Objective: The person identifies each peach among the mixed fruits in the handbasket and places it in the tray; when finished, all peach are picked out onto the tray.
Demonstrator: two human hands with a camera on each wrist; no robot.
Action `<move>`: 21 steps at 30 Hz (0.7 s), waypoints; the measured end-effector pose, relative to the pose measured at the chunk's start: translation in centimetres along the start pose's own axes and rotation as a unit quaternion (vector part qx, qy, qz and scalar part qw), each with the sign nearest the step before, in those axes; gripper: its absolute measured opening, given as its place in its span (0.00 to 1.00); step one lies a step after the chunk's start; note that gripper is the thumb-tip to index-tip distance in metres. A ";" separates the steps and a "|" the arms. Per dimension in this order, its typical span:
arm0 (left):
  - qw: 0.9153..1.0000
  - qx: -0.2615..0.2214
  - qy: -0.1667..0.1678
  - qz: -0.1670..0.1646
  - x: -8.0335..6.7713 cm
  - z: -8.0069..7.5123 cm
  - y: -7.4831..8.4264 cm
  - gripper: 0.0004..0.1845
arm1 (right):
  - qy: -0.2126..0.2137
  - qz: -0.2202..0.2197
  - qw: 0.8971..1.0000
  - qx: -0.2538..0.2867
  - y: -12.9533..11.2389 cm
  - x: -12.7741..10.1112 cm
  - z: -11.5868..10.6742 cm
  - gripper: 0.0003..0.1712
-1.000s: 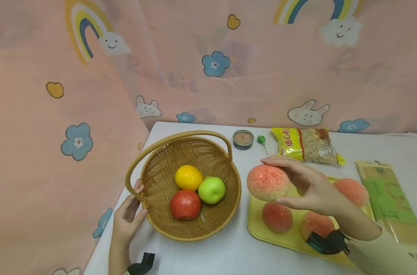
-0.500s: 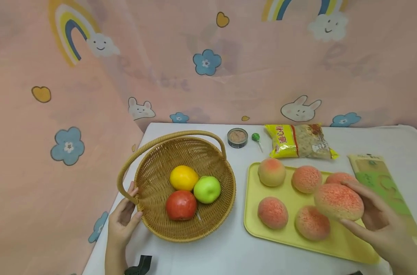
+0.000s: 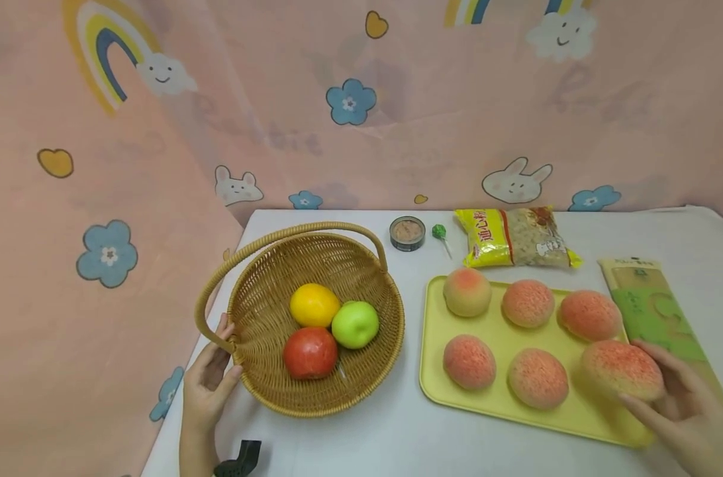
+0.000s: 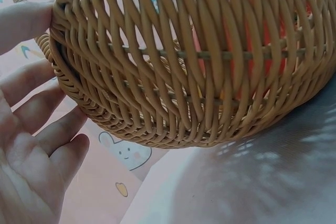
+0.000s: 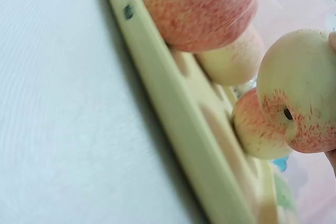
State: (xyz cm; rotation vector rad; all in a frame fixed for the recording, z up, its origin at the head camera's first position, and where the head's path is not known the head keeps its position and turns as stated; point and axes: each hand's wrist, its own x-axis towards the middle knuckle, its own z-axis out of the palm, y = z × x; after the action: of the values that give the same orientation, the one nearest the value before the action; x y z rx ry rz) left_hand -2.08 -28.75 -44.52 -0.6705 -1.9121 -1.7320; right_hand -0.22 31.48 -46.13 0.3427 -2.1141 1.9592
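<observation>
My right hand (image 3: pixel 692 414) grips a pink-speckled peach (image 3: pixel 621 371) between thumb and fingers, over the right end of the yellow tray (image 3: pixel 588 424). In the right wrist view the pale underside of this held peach (image 5: pixel 302 85) shows, with a small dark hole. Several more peaches (image 3: pixel 528 303) sit on the tray in two rows. At the left, my left hand (image 3: pixel 206 391) holds the side of a wicker basket (image 3: pixel 361 391) near the foot of its handle, thumb and fingers at the rim. Inside lie a red apple (image 3: pixel 310 353), a green apple (image 3: pixel 355 324) and a yellow fruit (image 3: pixel 314 305).
Behind the tray are an open tin (image 3: pixel 407 233), a green lollipop (image 3: pixel 439 232) and a yellow bag of pasta (image 3: pixel 516 237). A green-banded flat packet (image 3: pixel 653 305) lies right of the tray. A pink patterned cloth (image 3: pixel 266 99) hangs behind the white table.
My right hand has carried the peach rightward from beside the basket to the tray's right end, and lower over the last half second. My left hand stays at the basket.
</observation>
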 end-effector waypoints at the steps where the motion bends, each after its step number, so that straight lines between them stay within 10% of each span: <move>1: 1.000 0.001 0.000 0.000 0.0 0.0 0.0 0.28 | -0.004 0.006 1.000 0.008 0.3 0.0 -0.2 0.49; 10: 1.000 0.011 0.002 -0.008 0.0 0.1 0.3 0.28 | -0.011 0.087 0.967 -0.241 2.2 -0.8 -0.7 0.48; 21: 1.000 0.012 0.002 -0.002 0.1 0.0 0.2 0.28 | -0.082 0.144 0.950 -0.263 2.6 -2.2 -1.2 0.51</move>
State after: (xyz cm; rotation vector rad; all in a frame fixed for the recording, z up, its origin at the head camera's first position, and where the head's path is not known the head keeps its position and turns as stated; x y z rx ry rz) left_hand -1.99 -28.69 -44.33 -0.6553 -1.9301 -1.7090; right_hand 1.04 32.90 -49.22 0.0979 -2.8186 1.4382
